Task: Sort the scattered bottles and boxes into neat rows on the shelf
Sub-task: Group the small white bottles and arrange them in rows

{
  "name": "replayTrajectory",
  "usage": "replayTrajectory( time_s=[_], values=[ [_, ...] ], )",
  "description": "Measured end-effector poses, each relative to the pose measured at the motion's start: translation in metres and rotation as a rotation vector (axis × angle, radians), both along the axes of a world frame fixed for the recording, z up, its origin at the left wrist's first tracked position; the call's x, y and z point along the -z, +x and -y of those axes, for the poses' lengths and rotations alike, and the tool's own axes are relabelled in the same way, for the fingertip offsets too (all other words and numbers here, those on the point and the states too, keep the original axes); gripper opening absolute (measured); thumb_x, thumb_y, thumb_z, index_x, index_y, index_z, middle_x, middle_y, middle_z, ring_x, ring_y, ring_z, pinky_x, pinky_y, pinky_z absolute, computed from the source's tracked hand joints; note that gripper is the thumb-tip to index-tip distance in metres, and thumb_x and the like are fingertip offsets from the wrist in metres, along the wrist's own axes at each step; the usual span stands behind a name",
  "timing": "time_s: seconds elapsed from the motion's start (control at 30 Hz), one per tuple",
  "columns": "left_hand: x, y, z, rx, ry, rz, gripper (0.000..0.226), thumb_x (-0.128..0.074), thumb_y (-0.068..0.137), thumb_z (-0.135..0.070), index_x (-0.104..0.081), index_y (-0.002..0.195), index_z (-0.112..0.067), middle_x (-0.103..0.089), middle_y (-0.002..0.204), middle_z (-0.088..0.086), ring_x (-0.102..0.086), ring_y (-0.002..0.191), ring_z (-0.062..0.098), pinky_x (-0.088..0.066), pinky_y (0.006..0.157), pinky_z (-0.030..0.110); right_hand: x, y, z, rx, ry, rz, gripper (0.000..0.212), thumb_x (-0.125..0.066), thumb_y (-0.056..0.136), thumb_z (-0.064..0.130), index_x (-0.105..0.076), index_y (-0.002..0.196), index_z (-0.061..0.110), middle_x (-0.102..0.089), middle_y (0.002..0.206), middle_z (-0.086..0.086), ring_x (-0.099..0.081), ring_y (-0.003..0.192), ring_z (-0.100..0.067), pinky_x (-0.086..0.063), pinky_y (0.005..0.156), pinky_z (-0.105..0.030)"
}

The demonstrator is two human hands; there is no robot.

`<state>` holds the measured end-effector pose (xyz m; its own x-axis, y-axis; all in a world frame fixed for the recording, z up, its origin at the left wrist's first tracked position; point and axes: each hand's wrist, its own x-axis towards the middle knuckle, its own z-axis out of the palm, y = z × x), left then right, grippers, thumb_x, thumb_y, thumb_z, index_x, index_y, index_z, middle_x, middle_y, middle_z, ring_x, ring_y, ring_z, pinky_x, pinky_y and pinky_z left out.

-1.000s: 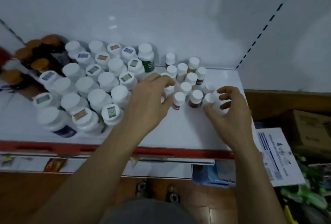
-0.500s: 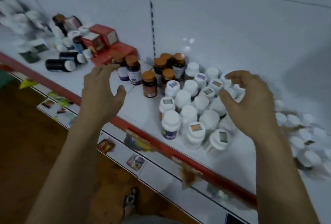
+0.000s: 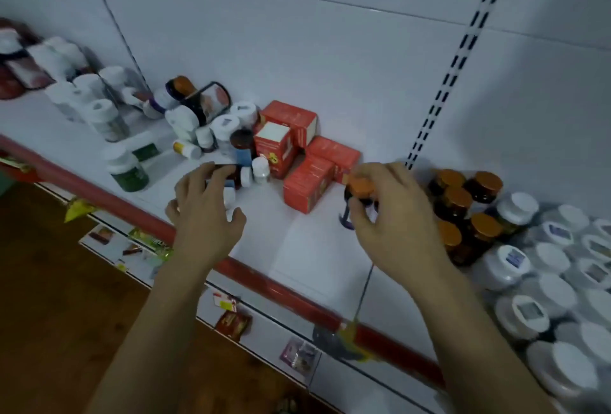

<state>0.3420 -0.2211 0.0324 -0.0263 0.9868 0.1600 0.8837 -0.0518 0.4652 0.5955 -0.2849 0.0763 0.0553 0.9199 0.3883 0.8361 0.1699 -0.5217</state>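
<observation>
My right hand (image 3: 393,212) is closed around a dark bottle with an orange cap (image 3: 360,188), standing on the white shelf (image 3: 297,248). My left hand (image 3: 206,215) hovers with spread fingers over a lying dark bottle with a white cap (image 3: 228,187). Between the hands lie several red boxes (image 3: 307,162), tumbled against the back wall. Behind my left hand is a jumble of white-capped bottles (image 3: 211,126), some lying on their sides.
Orange-capped brown bottles (image 3: 463,202) stand grouped to the right, then tight rows of white-capped bottles (image 3: 545,281). A green bottle (image 3: 127,169) stands near the red shelf edge (image 3: 132,212). More white bottles (image 3: 82,96) crowd the far left. Wooden floor lies below.
The view swung left along the shelf. My right hand left the white-capped rows and closed on an orange-capped bottle. My left hand moved forward over the lying bottles.
</observation>
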Motion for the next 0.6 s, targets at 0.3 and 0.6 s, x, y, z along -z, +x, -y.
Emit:
replayTrajectory(
  time_s=[0.3, 0.6],
  values=[
    [0.012, -0.04, -0.039, 0.133, 0.037, 0.025, 0.064, -0.07, 0.086, -0.017, -0.047, 0.145, -0.027, -0.032, 0.159, 0.002, -0.022, 0.146, 0.028, -0.027, 0.109, 0.062, 0.047, -0.09, -0.093, 0.029, -0.516, 0.435, 0.061, -0.056, 0.1, 0.043, -0.03, 0.153, 0.028, -0.009, 0.162, -0.017, -0.055, 0.118, -0.043, -0.051, 0.084, -0.043],
    [-0.03, 0.029, -0.125, 0.254, 0.123, -0.131, 0.069, -0.055, 0.081, -0.074, -0.049, 0.13, -0.026, -0.062, 0.128, 0.003, -0.045, 0.129, 0.034, -0.035, 0.103, 0.056, 0.035, -0.073, -0.036, 0.136, 0.065, -0.151, 0.032, -0.054, 0.1, 0.03, -0.045, 0.131, 0.032, -0.034, 0.144, 0.003, -0.044, 0.098, -0.003, -0.042, 0.068, -0.01]
  ],
)
